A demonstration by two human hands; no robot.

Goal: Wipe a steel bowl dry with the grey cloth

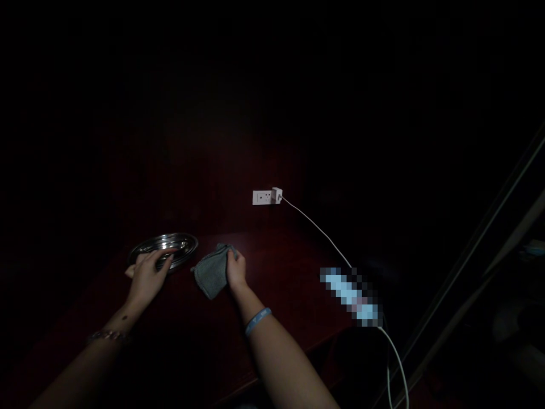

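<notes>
Well, room: I saw it nearly black around one lit patch.
Counter point(272, 267): dark red, glossy.
Left hand point(149, 272): fingers spread, resting on the rim of the steel plate point(164, 248).
Right hand point(236, 270): it pinched the grey cloth point(212, 275), which lay on the counter just right of the plate.
Wall: a white socket point(267, 196) with a white cable point(317, 228) running to a blurred item.

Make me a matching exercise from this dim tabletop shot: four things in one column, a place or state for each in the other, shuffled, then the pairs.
Things:
1. metal plate
2. grey cloth
3. white cable
4. blue wristband

Places or states:
A. plugged into the wall socket
B. on the right arm
C. under the left hand
D. gripped by the right hand on the dark red table

Pairs: 1-C, 2-D, 3-A, 4-B
</notes>
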